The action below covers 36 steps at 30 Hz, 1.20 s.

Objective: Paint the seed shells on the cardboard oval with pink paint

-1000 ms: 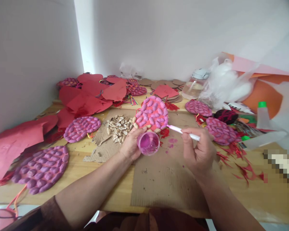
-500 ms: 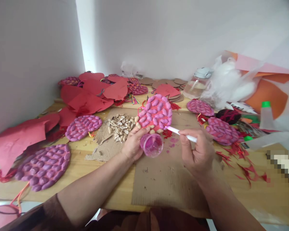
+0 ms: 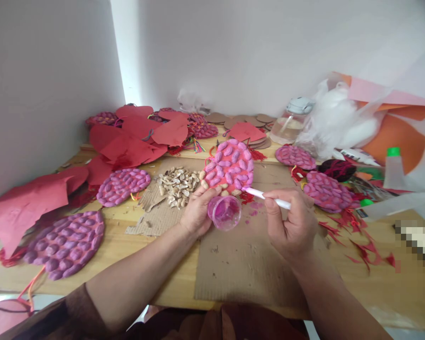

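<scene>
Gripping a white brush (image 3: 269, 197), the right hand (image 3: 292, 224) hovered over corrugated cardboard (image 3: 248, 255). Left of the brush, the left hand (image 3: 197, 210) clasped a clear, pink-stained cup (image 3: 225, 212) and a bumpy pink peanut-shell disc (image 3: 229, 166). Beyond lay loose shells (image 3: 177, 184).

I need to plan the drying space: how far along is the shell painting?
Done: several fully purple shell hearts lie around the table. In hand: the left hand holds a heart and the paint cup; the right hand holds the brush. Left: a few bare shells along that heart's lower edge.
</scene>
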Tool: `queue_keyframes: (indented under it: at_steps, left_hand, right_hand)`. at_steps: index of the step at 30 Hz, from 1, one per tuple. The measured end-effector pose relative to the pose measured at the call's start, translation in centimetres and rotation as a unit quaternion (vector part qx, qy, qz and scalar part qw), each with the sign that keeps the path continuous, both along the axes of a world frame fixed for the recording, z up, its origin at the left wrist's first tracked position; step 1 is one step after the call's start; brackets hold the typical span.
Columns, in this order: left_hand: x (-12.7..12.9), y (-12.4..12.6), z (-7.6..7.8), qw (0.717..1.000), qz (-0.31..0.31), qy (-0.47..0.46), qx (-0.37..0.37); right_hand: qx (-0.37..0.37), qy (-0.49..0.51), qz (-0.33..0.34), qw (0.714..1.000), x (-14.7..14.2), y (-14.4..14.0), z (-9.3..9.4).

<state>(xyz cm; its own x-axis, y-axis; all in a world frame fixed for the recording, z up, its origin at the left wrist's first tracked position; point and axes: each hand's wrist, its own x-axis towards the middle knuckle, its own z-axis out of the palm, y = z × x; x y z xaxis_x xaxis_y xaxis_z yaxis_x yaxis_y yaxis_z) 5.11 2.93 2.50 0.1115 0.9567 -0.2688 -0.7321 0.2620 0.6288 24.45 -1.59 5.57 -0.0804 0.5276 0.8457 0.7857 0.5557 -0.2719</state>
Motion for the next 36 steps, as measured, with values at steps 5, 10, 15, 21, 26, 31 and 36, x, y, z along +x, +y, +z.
queue_keyframes:
  at_steps: [5,10,15,21,26,31,36]
  left_hand:
    - [-0.1,0.3,0.0,1.0,0.002,-0.012,-0.014]
    - [-0.2,0.3,0.5,0.999,0.008,-0.027,-0.04]
    - [-0.1,0.2,0.9,0.999,0.01,-0.017,-0.041]
    - [-0.1,0.4,1.2,0.997,0.02,-0.023,-0.066]
    - [0.0,0.3,1.3,0.997,0.021,-0.029,-0.072]
    - [0.0,0.2,1.6,0.996,0.019,-0.028,-0.082]
    - [0.0,0.2,1.9,0.997,0.009,-0.022,-0.075]
  right_hand:
    - [-0.006,-0.015,0.013,1.0,0.0,0.0,0.1]
    - [0.002,-0.003,0.015,1.0,0.4,0.3,-0.1]
    - [-0.008,-0.008,0.039,0.999,0.4,0.3,-0.3]
    - [0.009,-0.026,0.019,0.999,0.3,0.2,0.0]
    - [-0.003,-0.024,0.043,0.999,0.4,0.2,0.0]
    - [0.003,-0.032,0.025,0.999,0.3,0.3,-0.1]
    - [-0.008,-0.021,0.042,0.999,0.3,0.3,-0.1]
